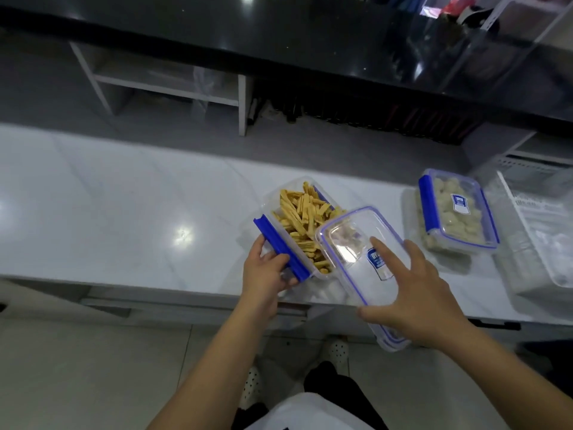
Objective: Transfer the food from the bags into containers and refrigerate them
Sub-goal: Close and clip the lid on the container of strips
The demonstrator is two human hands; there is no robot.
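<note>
Two bare forearms reach up from the bottom edge toward a white counter (pixel 124 193). Below them, two white perforated shoes (pixel 336 352) stand on the tiled floor.

Right hand (pixel 415 293) holds one clear lid (pixel 359 262) with a blue seal and a small blue label. Its fingers are spread and nearly straight over the top of the lid and the thumb lies along the near edge; whether anything curls under the lid cannot be told. The lid is tilted and overlaps the right corner of the open box.

Left hand (pixel 266 271) grips the near end of that open box (pixel 297 225), fingers curled round the wall beside a blue clip (pixel 279 246). This box is full of yellow sticks (pixel 304 218), too many to count, and sits near the front edge of the counter. Something clear and crumpled lies under its near corner, perhaps a bag; it is too blurred to say.

One second box (pixel 455 209), lid on and one blue clip showing on its left side, stands well apart to the right, packed with pale lumps. That makes two boxes and two lids in all. Beside it, at the right edge, lies one clear tray (pixel 539 243).
</note>
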